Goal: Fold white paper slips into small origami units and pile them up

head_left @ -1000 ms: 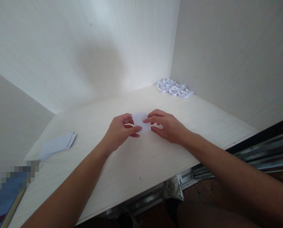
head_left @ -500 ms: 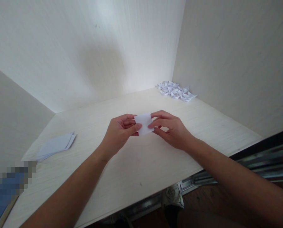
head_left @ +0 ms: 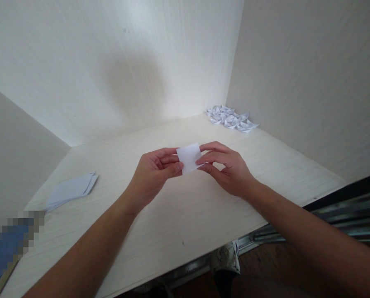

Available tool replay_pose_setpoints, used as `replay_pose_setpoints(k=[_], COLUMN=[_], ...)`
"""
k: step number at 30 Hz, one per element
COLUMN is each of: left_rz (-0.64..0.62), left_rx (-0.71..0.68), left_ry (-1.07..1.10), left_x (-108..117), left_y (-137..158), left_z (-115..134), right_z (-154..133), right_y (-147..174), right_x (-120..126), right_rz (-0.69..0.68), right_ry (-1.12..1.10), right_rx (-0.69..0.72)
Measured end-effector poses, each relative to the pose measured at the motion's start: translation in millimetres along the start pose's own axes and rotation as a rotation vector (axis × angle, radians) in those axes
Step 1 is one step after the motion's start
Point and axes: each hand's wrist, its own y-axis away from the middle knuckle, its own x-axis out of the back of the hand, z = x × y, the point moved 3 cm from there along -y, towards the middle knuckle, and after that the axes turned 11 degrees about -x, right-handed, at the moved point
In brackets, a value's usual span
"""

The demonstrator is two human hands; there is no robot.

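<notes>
A small, roughly square piece of folded white paper (head_left: pixel 189 158) is held up above the table between both hands. My left hand (head_left: pixel 158 167) grips its left edge, thumb in front and fingers behind. At the right edge, my right hand (head_left: pixel 223 165) pinches the lower corner between thumb and fingers. Fingertips behind the paper are partly hidden. Over to the left, a stack of white paper sheets (head_left: pixel 71 190) lies flat on the table. Several folded paper boats (head_left: pixel 230 118) sit bunched together in the far right corner.
The pale table (head_left: pixel 160 256) is enclosed by a back wall (head_left: pixel 178 62), a right wall (head_left: pixel 309 82) and a left wall (head_left: pixel 14 153). Its front edge runs beneath my forearms. A blurred-out blue patch (head_left: pixel 8 248) is at the lower left.
The paper is slightly higher and tilted a little more, its right side raised. My right fingers have shifted along its right edge; both hands keep hold.
</notes>
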Motion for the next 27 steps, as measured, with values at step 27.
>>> replay_pose_setpoints(k=[27], left_rz=[0.050], left_rx=[-0.414], left_ry=[-0.230], left_x=[-19.4], left_y=[16.9], left_z=[13.2], right_z=[3.5], right_y=[1.8], right_x=[-9.5], right_rz=[0.026], right_ry=[-0.607], right_rx=[-0.385])
